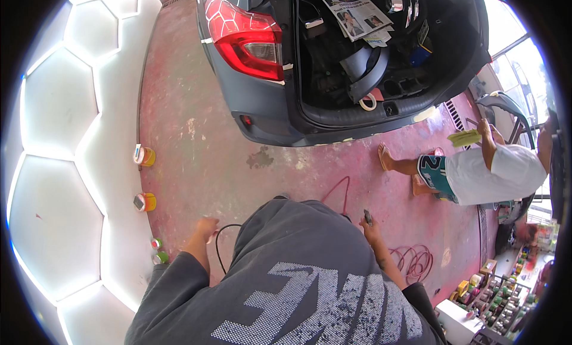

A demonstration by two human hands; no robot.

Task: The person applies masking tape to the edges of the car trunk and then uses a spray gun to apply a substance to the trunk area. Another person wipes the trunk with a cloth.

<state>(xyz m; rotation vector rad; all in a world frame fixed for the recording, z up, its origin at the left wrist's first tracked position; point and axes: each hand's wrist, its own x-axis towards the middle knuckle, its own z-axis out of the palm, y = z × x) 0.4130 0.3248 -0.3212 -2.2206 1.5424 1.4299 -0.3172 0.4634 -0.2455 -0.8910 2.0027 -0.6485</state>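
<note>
Between steps, I judge: right hand [370,232] clamped on a small dark tool [367,216], left hand [207,228] well apart (grip unclear); moving calls for minding the coiled red hose [412,263].

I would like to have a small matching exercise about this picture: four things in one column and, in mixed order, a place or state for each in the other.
Things:
1. right hand
2. newspapers
3. red hose
4. yellow tins

Places and states:
A. lying in loops on the floor
B. standing along the lit wall
C. holding a small dark object
D. inside the open boot

Right pairs: 1-C, 2-D, 3-A, 4-B
</note>
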